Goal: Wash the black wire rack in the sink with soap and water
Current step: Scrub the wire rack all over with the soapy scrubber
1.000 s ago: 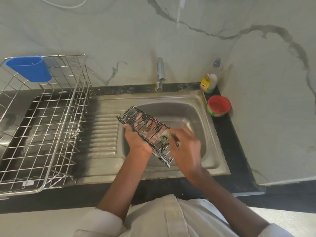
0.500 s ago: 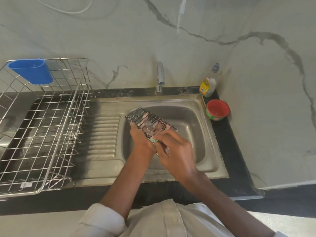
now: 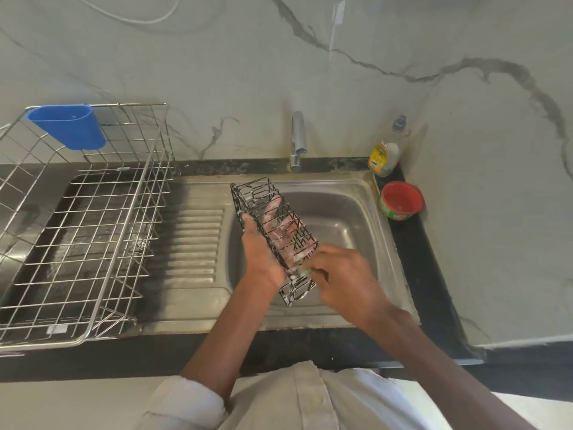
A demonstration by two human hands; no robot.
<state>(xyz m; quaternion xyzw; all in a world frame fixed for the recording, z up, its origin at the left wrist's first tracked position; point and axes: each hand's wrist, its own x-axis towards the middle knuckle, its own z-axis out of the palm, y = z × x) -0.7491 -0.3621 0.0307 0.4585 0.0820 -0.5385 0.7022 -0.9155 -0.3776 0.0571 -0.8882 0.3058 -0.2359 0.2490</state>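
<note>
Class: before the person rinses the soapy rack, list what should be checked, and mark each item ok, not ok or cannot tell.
1. Rack held over the sink: ok.
2. Left hand has a firm grip on rack: ok.
3. Soap foam on the wires: ok.
4. Right hand holds green scrubber: ok.
5. Tap running: not ok, no water visible.
6. Whole rack scrubbed: cannot tell.

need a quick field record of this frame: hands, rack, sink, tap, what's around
left hand: grips black wire rack, tilted over the basin
right hand: holds green scrubber against the rack's near end
rack state: soapy, white suds on wires
sink: steel
tap: no water visible
right of sink: soap bottle, red tub
left: steel dish rack with blue holder
</note>
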